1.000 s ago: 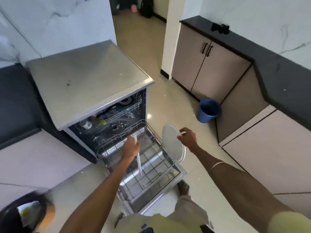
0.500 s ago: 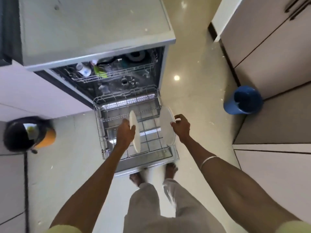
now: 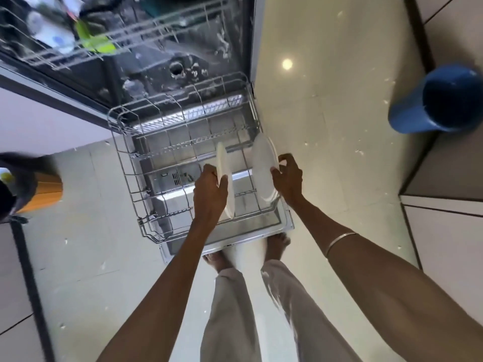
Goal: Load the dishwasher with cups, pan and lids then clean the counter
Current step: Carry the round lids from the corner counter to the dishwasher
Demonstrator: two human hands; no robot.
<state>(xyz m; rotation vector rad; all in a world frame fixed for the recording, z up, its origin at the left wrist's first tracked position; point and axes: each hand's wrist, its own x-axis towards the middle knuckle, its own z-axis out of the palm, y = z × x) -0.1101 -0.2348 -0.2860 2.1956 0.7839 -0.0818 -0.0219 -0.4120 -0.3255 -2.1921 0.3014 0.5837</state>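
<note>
The dishwasher stands open with its lower wire rack point(image 3: 128, 163) pulled out over the lowered door. My left hand point(image 3: 209, 194) grips a white plate point(image 3: 222, 163) on edge, down among the rack's wires near the middle. My right hand point(image 3: 287, 178) pinches a second white plate point(image 3: 264, 168) by its rim, held on edge over the rack's right side. Whether either plate sits in the tines cannot be told. The upper rack point(image 3: 78, 56) holds a white cup point(image 3: 52, 35) and a green item point(image 3: 96, 41).
A blue bucket point(image 3: 439, 100) stands on the tiled floor to the right, beside the cabinets point(image 3: 449, 244). An orange and dark object point(image 3: 39, 189) sits on the floor at the left. My bare feet are at the front edge of the door point(image 3: 235, 240).
The view has tilted down and closed in on the lower rack. Both hands have lowered their plates into the rack, the right plate now over its right side.
</note>
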